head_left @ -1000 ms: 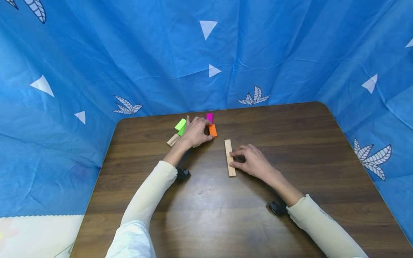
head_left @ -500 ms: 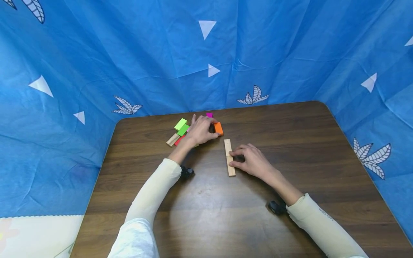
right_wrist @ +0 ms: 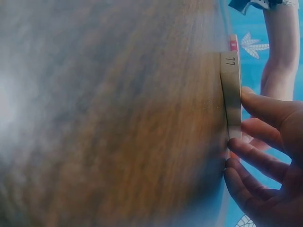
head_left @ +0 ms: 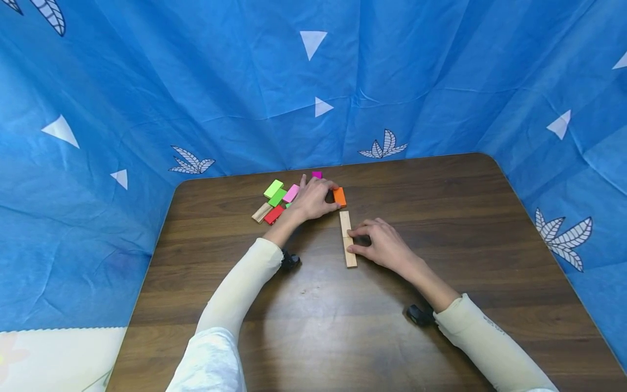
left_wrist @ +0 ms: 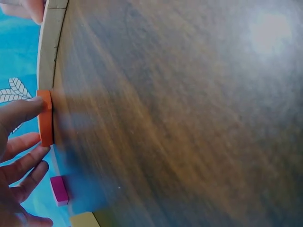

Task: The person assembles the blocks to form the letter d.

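The orange block (head_left: 340,197) is pinched at its two ends by the thumb and fingers of the left hand (head_left: 313,199), just beyond the far end of two plain wooden blocks (head_left: 345,223), which lie end to end on the desk (head_left: 313,337). These are touched by the fingertips of the right hand (head_left: 384,245), but whether they are gripped cannot be told. Several coloured blocks (head_left: 277,197) are grouped near the left hand.

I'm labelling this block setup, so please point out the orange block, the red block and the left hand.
orange block (head_left: 340,196): head view, middle of its top face.
red block (head_left: 274,214): head view, middle of its visible top.
left hand (head_left: 314,198): head view, back of the hand.
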Demonstrator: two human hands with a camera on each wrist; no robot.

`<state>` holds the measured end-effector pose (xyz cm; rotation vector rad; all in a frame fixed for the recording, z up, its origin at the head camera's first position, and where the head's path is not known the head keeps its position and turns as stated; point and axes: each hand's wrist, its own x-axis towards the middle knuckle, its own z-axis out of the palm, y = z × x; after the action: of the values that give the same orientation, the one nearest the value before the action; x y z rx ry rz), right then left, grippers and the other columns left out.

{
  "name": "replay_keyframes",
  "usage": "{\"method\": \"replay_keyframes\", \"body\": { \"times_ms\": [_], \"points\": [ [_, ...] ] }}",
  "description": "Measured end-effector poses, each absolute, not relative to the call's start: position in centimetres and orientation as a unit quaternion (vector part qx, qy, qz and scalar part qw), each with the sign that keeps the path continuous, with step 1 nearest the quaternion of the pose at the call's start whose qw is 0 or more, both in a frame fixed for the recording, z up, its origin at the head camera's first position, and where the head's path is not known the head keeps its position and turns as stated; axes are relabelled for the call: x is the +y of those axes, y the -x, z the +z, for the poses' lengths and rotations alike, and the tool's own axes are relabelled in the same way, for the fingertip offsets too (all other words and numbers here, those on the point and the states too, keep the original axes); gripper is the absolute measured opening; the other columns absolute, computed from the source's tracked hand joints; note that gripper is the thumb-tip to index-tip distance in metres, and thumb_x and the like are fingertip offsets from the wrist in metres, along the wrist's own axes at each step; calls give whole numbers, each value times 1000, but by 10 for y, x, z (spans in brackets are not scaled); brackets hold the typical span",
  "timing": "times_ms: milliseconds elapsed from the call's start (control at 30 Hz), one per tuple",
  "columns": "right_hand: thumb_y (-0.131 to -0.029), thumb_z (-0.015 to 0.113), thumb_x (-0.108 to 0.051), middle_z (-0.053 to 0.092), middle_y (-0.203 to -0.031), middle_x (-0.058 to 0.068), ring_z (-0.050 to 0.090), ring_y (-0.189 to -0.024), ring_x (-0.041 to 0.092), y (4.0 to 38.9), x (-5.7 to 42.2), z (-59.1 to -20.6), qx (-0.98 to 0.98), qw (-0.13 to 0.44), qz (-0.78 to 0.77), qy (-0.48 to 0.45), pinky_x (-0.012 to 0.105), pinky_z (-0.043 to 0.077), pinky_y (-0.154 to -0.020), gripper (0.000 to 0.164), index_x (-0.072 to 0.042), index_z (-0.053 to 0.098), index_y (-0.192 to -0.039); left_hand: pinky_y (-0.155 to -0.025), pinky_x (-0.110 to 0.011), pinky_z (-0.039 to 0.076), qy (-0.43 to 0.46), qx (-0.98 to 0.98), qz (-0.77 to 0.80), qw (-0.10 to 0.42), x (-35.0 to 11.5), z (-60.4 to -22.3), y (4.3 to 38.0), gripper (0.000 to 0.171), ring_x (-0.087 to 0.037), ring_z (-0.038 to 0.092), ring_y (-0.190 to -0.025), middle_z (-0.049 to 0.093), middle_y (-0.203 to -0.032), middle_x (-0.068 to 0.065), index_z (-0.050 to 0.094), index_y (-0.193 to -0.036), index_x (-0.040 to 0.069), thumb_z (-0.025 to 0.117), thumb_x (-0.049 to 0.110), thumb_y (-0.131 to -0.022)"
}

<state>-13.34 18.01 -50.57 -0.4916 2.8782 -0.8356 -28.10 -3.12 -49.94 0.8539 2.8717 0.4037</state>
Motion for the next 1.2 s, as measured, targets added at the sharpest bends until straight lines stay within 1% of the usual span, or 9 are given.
{"method": "replay_keyframes", "body": {
  "times_ms": [100, 233, 333, 467, 533, 700, 900, 1033, 1200],
  "points": [
    [-92, 87, -39, 77, -131, 8, 66, -129, 34, 134, 179, -506, 946, 53, -276, 164, 62, 34, -129, 43, -18, 81, -128, -131, -74, 15, -282, 948, 133, 61, -32, -500, 281, 57, -30, 48, -153, 63, -155, -5, 65, -146, 20, 77, 47, -98],
    [-92, 87, -40, 77, -130, 8, 67, -126, 33, 134, 179, -506, 946, 52, -275, 163, 61, 44, -120, 42, -18, 81, -127, -131, -74, 14, -282, 947, 140, 62, -32, -501, 281, 51, -29, 48, -153, 63, -155, -3, 67, -144, 21, 72, 48, -101],
    [-91, 87, -39, 77, -130, 8, 67, -126, 33, 133, 179, -506, 945, 53, -277, 163, 61, 45, -120, 43, -17, 81, -127, -132, -73, 14, -284, 946, 145, 55, -32, -500, 281, 44, -28, 51, -151, 64, -151, -2, 70, -140, 22, 70, 46, -104],
    [-91, 87, -39, 77, -131, 10, 66, -129, 34, 133, 180, -506, 944, 53, -280, 164, 63, 34, -128, 44, -16, 80, -129, -133, -71, 15, -287, 945, 147, 48, -28, -500, 280, 41, -28, 54, -147, 66, -146, -1, 70, -138, 21, 72, 41, -103],
    [-91, 87, -39, 77, -132, 10, 66, -129, 35, 133, 180, -506, 944, 51, -280, 164, 63, 35, -127, 45, -16, 80, -129, -133, -70, 15, -285, 946, 146, 47, -27, -500, 280, 41, -28, 54, -147, 67, -145, -1, 69, -139, 21, 73, 41, -103],
    [-91, 87, -39, 77, -131, 10, 67, -128, 34, 132, 180, -506, 945, 47, -279, 163, 62, 42, -121, 45, -16, 80, -129, -132, -72, 15, -285, 946, 149, 51, -26, -499, 278, 43, -27, 55, -146, 67, -145, 1, 69, -140, 22, 74, 41, -102],
    [-91, 87, -38, 77, -131, 9, 67, -127, 34, 132, 180, -507, 945, 47, -280, 162, 60, 47, -117, 44, -17, 80, -129, -131, -73, 15, -289, 944, 147, 61, -27, -500, 275, 44, -27, 55, -147, 68, -145, 2, 69, -141, 22, 73, 43, -102],
    [-92, 87, -38, 77, -130, 9, 67, -125, 33, 132, 180, -507, 945, 42, -279, 165, 58, 52, -109, 43, -17, 81, -129, -132, -73, 14, -287, 944, 147, 63, -27, -500, 274, 45, -28, 52, -150, 67, -146, 1, 68, -142, 22, 73, 44, -103],
    [-92, 87, -38, 78, -129, 9, 68, -123, 33, 133, 180, -508, 944, 40, -281, 168, 57, 53, -107, 42, -17, 81, -128, -131, -74, 14, -287, 945, 144, 63, -26, -501, 274, 46, -27, 52, -149, 67, -146, 1, 68, -143, 22, 73, 43, -102]
  ]
}}
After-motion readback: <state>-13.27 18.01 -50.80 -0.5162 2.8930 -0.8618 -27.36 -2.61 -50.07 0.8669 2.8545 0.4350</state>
